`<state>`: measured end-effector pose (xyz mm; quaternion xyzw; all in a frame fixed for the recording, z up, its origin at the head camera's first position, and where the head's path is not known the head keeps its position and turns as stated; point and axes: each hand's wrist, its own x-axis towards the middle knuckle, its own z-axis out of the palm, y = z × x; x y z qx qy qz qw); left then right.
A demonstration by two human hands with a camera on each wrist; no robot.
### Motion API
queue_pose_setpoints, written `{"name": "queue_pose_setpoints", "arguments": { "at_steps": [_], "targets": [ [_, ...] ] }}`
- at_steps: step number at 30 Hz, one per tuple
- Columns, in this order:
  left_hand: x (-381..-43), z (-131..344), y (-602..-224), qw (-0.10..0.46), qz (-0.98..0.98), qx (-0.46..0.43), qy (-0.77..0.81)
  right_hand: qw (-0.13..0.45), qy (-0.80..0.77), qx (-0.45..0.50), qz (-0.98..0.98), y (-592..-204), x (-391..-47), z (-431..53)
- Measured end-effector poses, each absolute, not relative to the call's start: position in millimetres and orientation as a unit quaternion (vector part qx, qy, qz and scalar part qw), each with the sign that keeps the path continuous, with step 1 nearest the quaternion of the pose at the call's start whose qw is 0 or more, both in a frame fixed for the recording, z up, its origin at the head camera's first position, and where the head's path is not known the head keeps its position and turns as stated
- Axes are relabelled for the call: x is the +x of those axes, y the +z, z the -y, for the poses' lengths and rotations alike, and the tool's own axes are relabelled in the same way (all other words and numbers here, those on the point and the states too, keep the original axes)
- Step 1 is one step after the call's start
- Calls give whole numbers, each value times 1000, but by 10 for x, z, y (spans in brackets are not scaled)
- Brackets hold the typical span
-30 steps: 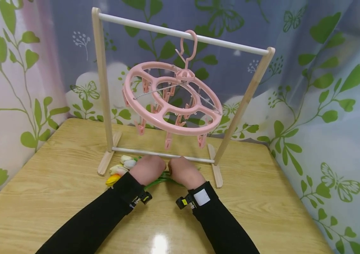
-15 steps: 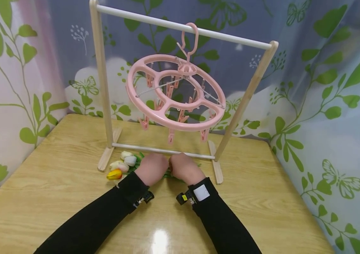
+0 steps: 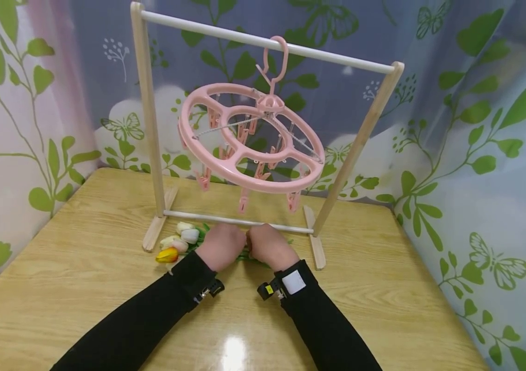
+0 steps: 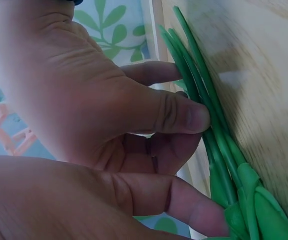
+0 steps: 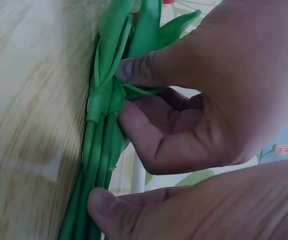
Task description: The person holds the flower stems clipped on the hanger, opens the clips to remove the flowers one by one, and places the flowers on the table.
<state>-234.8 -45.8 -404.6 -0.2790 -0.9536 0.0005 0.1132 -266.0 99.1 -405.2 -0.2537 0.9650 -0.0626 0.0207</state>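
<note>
Stems [image 4: 208,125] are seemingly pinched by both the left hand [image 3: 220,246] and right hand [image 3: 268,247]; from 12 o'clock, all should be gathered evenly.

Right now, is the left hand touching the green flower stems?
Touching. In the left wrist view the left hand presses its thumb against the green stems lying on the table.

Head view: from above, facing forward and down over the counter [image 3: 82,278] toward both hands and the rack [image 3: 151,123] beyond. Wrist views: very close, low along the counter, each at finger level beside the green stems [image 4: 208,125]. Shared by all three: stems and hands.
</note>
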Motion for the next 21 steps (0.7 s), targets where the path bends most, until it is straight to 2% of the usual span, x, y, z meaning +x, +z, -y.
{"name": "queue_pose_setpoints", "arguments": {
  "at_steps": [4,10,12,18,19,21],
  "targets": [
    [-2361,490,-4073,105,952,-286,-15,23,-68,-256,-964,-4081,-2673,-1001],
    [-2387,623,-4106,142,931,-335,2,50,-88,-255,-961,-4132,-2691,-1002],
    [-2377,662,-4103,138,924,-356,11,59,-94,-252,-961,-4160,-2672,-1006],
    [-2396,719,-3964,-8,938,-346,-32,60,-87,-249,-963,-4185,-2643,-988],
    [-2388,724,-3917,-22,940,-339,-37,59,-87,-250,-962,-4180,-2644,-984],
    [-2346,744,-3813,-13,939,-341,-35,55,-91,-253,-962,-4147,-2637,-977]
  ]
}}
